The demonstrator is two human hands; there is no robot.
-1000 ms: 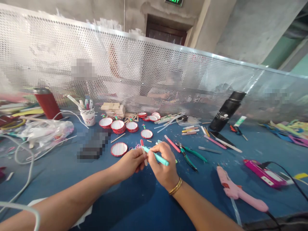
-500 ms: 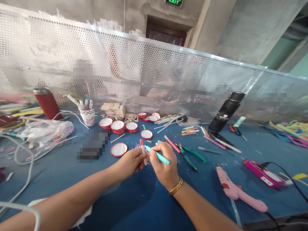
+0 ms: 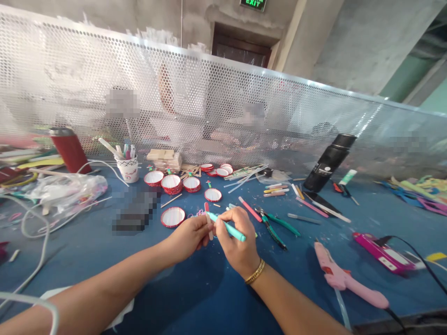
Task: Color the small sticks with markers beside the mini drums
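Between thumb and fingers my left hand [image 3: 193,232] pinches a popsicle stick [image 3: 206,207] upright; its upper end is red and the lower part bare wood. My right hand [image 3: 238,237] grips a turquoise marker [image 3: 233,230] like a pen, its tip at the stick just below the red end. Left of the stick lies a round red-rimmed white disc [image 3: 172,217], and a similar disc [image 3: 213,195] sits behind it. Small purple scraps [image 3: 195,213] lie partly hidden behind my hands.
Green-handled pliers [image 3: 275,225] and a red marker [image 3: 250,209] lie right of my hands. Farther right are a pink glue gun [image 3: 344,277] and a magenta device [image 3: 382,251]. A black bottle [image 3: 328,163], a red bottle [image 3: 70,150] and a pen cup [image 3: 127,167] stand toward the mesh partition [image 3: 195,102].
The marker and my right hand have shifted slightly left, bringing the tip closer to the stick. My left hand stays almost still with its hold on the stick.
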